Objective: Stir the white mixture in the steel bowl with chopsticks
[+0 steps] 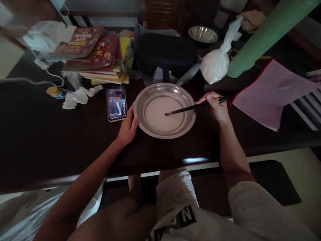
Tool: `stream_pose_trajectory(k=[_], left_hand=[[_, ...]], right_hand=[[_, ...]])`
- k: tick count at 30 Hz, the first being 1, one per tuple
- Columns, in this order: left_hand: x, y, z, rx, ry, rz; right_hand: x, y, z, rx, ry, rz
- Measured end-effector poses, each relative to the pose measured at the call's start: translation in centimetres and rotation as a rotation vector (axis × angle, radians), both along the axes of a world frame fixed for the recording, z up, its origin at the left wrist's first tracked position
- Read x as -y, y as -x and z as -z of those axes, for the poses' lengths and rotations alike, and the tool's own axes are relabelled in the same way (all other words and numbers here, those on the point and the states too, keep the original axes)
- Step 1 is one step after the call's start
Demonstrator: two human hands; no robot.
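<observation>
A wide steel dish (186,97) with pale white liquid in it sits on the dark table (50,140) in front of me. My left hand (128,126) rests against the dish's left rim, fingers curled on its edge. My right hand (215,106) grips dark chopsticks (190,107) at the dish's right side. Their tips dip into the liquid near the middle. A phone (116,104) with a lit screen lies flat just left of the dish.
Behind the dish stand a dark padded case (165,52), a stack of books (95,53), a tied white plastic bag (216,62) and a steel bowl (202,34). Crumpled tissue (76,97) and a small jar (54,91) lie left. A pink cloth (271,90) and green tube (265,33) sit right.
</observation>
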State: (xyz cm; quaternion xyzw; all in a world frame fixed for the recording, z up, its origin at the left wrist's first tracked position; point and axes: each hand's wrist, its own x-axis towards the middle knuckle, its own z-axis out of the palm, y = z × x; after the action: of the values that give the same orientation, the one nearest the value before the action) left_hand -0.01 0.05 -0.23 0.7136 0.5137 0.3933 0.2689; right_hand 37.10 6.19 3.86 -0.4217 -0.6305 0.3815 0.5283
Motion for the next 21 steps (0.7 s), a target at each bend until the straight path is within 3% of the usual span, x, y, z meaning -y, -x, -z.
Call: stream_pose_trajectory(k=[5, 10, 15, 21], left_hand=[[0.02, 0.0, -0.04, 0.017, 0.0, -0.001], [0.0, 0.01, 0.06, 0.023, -0.006, -0.005], [0.05, -0.06, -0.1, 0.021, 0.009, -0.012], [0.1, -0.06, -0.2, 0.002, 0.018, -0.009]], right_hand=[[0.11, 0.14, -0.11, 0.081, 0.0, -0.079], [0.07, 0.03, -0.08, 0.014, 0.013, 0.007], [0.01, 0.0, 0.05, 0.082, -0.01, -0.076], [0.08, 0.09, -0.06, 0.003, 0.022, 0.001]])
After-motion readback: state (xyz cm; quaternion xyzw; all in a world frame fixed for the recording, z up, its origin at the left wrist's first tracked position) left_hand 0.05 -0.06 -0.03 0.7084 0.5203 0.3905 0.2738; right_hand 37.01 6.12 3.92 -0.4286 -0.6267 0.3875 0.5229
